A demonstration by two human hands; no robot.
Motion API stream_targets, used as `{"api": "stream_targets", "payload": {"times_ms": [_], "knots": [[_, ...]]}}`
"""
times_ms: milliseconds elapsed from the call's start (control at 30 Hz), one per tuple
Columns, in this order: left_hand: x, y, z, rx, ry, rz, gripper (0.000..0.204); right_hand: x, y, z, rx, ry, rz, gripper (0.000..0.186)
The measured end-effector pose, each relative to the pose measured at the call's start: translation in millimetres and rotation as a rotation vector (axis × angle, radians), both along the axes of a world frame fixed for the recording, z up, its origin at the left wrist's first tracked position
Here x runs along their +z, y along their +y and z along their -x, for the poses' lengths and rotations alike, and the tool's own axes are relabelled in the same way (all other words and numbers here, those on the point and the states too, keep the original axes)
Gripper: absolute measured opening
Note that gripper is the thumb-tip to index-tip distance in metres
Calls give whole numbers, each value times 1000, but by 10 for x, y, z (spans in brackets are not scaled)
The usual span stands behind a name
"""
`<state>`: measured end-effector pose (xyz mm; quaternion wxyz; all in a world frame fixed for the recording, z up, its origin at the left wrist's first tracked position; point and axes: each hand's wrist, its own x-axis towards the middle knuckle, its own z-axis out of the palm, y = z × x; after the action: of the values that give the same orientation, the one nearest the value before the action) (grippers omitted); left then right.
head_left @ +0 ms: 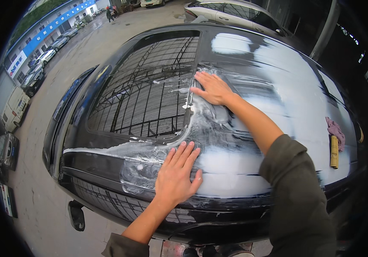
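Both of my hands lie palm down on the dark car roof. My left hand rests with outstretched fingers below the sunroof, among whitish wet smears. My right hand is farther forward, fingers extended beside the sunroof's right edge, over streaky grey-white residue; whether anything lies under its palm I cannot tell. A broad white coating covers much of the roof to the right. On it lie a crumpled purple cloth and a yellow tool or block.
A side mirror juts out at the lower left. Behind the car stand a pale car and a pole. Parked cars line a building at left. A person is in the distance.
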<state>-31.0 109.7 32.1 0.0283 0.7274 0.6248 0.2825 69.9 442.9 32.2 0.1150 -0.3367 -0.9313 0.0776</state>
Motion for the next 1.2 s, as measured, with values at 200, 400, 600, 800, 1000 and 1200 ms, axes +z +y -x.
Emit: {"api": "stream_targets", "payload": {"times_ms": [200,400,600,800,1000,1200], "knots": [[-39,-52,54,37,4,16,55,-117,-579,101,56,-19,-1,96],[-34,-8,17,2,-4,-20,55,29,-84,-74,-1,-82,16,100],[-60,-25,35,15,20,4,57,-83,-568,75,9,-171,-55,104],[-12,-66,39,16,1,-1,56,86,-15,-855,-74,-158,7,98],[-40,-11,8,14,18,10,55,-35,-195,-522,-156,-165,-22,97],[1,-81,63,20,41,12,53,148,-415,-1902,-173,-209,66,89]]}}
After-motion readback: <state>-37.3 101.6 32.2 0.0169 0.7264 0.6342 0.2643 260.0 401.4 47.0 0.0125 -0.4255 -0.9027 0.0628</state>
